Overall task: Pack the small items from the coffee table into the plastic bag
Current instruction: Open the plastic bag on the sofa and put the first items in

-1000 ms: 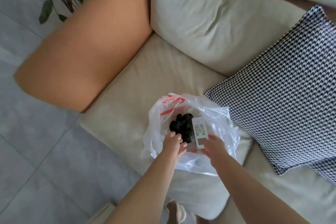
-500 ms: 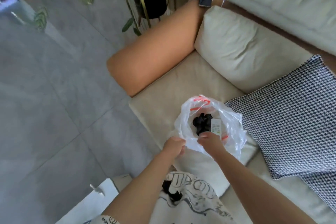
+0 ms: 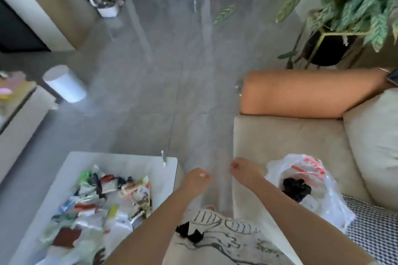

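- Since the earlier frames, both hands had left the plastic bag [image 3: 310, 187] and come out over the floor [image 3: 172, 97] between sofa and tabletop, and our view had swung from the sofa toward the room.
- Our left hand [image 3: 197, 178] hung in the gap with its fingers loosely curled, holding nothing that we could see; blur hid the fingertips.
- Our right hand [image 3: 244, 171] was just beside it, near the sofa's front edge, also empty as far as we could tell, fingers relaxed and bent downward.
- Just to the right of that hand the bag sat on the sofa seat [image 3: 290, 135], mouth open, with a black bundle [image 3: 296, 188] and a white remote-like item [image 3: 310, 203] inside.
- A black-and-white patterned cushion [image 3: 374, 228] lay against the bag's near side.
- To the left, the white tabletop [image 3: 120, 160] carried a heap of small items [image 3: 101, 198]: packets, wrappers and sachets, too blurred to tell one from another.
- Beyond the sofa's orange armrest [image 3: 312, 94] stood a potted plant [image 3: 344, 6] in a black pot.
- Farther left on the floor stood a white cylindrical bin [image 3: 64, 84].
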Motion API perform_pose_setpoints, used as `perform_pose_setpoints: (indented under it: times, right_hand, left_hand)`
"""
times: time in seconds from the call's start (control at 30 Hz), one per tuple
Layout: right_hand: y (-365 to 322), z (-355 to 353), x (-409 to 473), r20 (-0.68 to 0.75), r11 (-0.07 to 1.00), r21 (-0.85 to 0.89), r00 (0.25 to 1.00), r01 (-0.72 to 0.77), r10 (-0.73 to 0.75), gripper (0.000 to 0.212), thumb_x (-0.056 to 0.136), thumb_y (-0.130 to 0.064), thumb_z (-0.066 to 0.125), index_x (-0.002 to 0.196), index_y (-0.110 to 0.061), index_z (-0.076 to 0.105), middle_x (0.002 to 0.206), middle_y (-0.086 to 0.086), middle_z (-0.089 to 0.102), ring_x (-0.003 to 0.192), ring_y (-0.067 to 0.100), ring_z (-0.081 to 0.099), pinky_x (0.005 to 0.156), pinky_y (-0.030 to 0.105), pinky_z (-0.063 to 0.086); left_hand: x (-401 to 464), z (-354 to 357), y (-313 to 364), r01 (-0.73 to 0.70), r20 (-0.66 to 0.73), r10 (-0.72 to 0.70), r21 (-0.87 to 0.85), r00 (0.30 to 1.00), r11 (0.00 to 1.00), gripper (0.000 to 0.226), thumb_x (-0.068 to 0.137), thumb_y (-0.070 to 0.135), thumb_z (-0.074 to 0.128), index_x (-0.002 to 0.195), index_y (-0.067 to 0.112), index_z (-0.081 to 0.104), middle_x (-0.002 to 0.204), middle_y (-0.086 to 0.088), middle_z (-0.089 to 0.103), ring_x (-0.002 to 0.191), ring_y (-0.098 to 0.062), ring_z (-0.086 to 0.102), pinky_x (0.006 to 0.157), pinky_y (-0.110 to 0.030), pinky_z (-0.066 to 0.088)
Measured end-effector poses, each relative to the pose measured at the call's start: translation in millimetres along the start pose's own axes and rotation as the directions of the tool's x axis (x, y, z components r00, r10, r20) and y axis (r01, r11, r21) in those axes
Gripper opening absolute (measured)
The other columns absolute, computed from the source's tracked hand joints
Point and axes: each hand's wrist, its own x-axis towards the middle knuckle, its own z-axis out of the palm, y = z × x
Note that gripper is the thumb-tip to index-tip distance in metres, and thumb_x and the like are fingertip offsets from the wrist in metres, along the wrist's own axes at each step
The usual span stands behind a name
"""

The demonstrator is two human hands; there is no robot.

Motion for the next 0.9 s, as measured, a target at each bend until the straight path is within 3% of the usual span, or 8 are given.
perform_pose_setpoints:
  times: [0.23, 0.43, 0.53, 0.63, 0.77, 0.9]
  right_hand:
    - [-82, 60, -29, 0.145, 0.961, -0.159, 0.969, 0.224, -0.202, 0.027, 0.087, -0.021, 0.053, 0.104, -0.003, 0.064, 0.111, 0.015, 0.066, 0.107, 0.028, 0.06, 0.091, 0.034, 0.048]
    - [-150, 127, -70, 0.323, 0.849, -0.285, 0.879, 0.444, -0.351, 0.027, 0.088, -0.027, 0.049, 0.104, -0.01, 0.062, 0.109, 0.007, 0.067, 0.103, 0.022, 0.061, 0.087, 0.031, 0.049]
    - [-176, 167, -102, 0.402, 0.796, -0.299, 0.826, 0.526, -0.395, 0.028, 0.09, -0.025, 0.047, 0.1, -0.001, 0.058, 0.104, 0.015, 0.065, 0.102, 0.028, 0.061, 0.071, 0.028, 0.042]
    - [-194, 209, -133, 0.483, 0.719, -0.33, 0.763, 0.612, -0.429, 0.019, 0.091, -0.027, 0.046, 0.079, -0.014, 0.054, 0.082, 0.004, 0.059, 0.086, 0.022, 0.06, 0.066, 0.027, 0.038]
    - [-215, 260, -172, 0.592, 0.527, -0.351, 0.619, 0.774, -0.516, 0.03, 0.093, -0.028, 0.043, 0.063, -0.026, 0.041, 0.066, -0.007, 0.045, 0.063, 0.008, 0.045, 0.059, 0.026, 0.034]
    - [-227, 300, -206, 0.695, 0.395, -0.319, 0.496, 0.861, -0.52, 0.021, 0.093, -0.034, 0.044, 0.087, -0.023, 0.061, 0.088, -0.005, 0.065, 0.087, 0.016, 0.061, 0.072, 0.027, 0.045]
  left_hand:
    - [-56, -36, -99, 0.081, -0.193, -0.092, -0.063, 0.977, 0.995, 0.035, 0.095, 0.035, 0.047, 0.12, 0.012, 0.059, 0.13, -0.004, 0.058, 0.123, -0.019, 0.05, 0.099, -0.024, 0.035]
    - [-116, -60, -191, 0.163, -0.24, -0.201, -0.17, 0.95, 0.972, 0.038, 0.094, 0.036, 0.048, 0.125, 0.016, 0.057, 0.132, -0.004, 0.057, 0.121, -0.022, 0.053, 0.101, -0.03, 0.042]
    - [-151, -62, -245, 0.211, -0.268, -0.266, -0.215, 0.926, 0.953, 0.037, 0.095, 0.036, 0.047, 0.122, 0.014, 0.059, 0.13, -0.003, 0.058, 0.12, -0.02, 0.054, 0.098, -0.026, 0.04]
    - [-186, -52, -300, 0.246, -0.279, -0.32, -0.269, 0.905, 0.931, 0.037, 0.095, 0.035, 0.047, 0.121, 0.011, 0.06, 0.128, -0.005, 0.059, 0.12, -0.018, 0.053, 0.098, -0.023, 0.038]
    - [-229, -35, -356, 0.35, -0.267, -0.471, -0.396, 0.841, 0.849, 0.035, 0.092, 0.037, 0.047, 0.114, 0.016, 0.063, 0.12, -0.004, 0.063, 0.111, -0.021, 0.059, 0.089, -0.027, 0.045]
    - [-268, -13, -390, 0.415, -0.249, -0.604, -0.531, 0.757, 0.739, 0.035, 0.091, 0.037, 0.045, 0.107, 0.015, 0.066, 0.111, -0.006, 0.068, 0.103, -0.023, 0.064, 0.081, -0.029, 0.049]
